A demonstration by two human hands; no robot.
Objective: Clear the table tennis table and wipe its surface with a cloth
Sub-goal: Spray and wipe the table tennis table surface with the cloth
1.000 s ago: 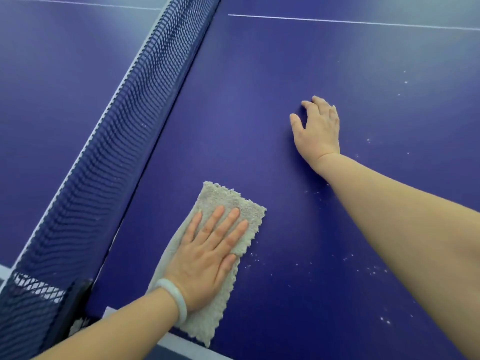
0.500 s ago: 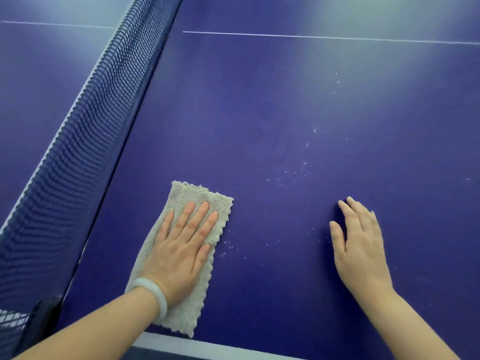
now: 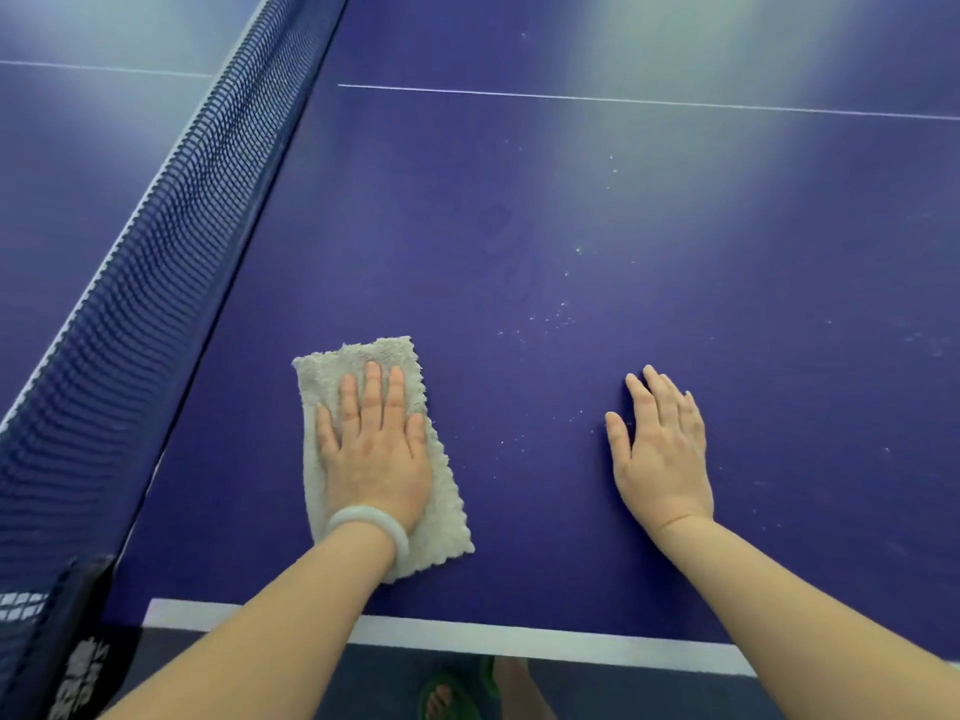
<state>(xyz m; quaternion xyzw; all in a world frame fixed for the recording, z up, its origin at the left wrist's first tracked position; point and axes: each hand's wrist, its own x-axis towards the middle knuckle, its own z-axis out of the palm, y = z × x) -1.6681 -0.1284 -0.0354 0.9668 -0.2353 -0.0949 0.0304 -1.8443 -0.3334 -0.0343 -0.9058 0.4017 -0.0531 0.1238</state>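
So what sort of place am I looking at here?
Probably an indoor games or sports room, though no walls show. Clues: a blue table tennis table with a white edge line, its net stretched across, and a dark floor beyond the near edge.

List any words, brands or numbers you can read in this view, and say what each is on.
White print on the dark net post: too blurred to read.
Table: no writing, only plain white lines.
Cloth and bracelet: no text visible.
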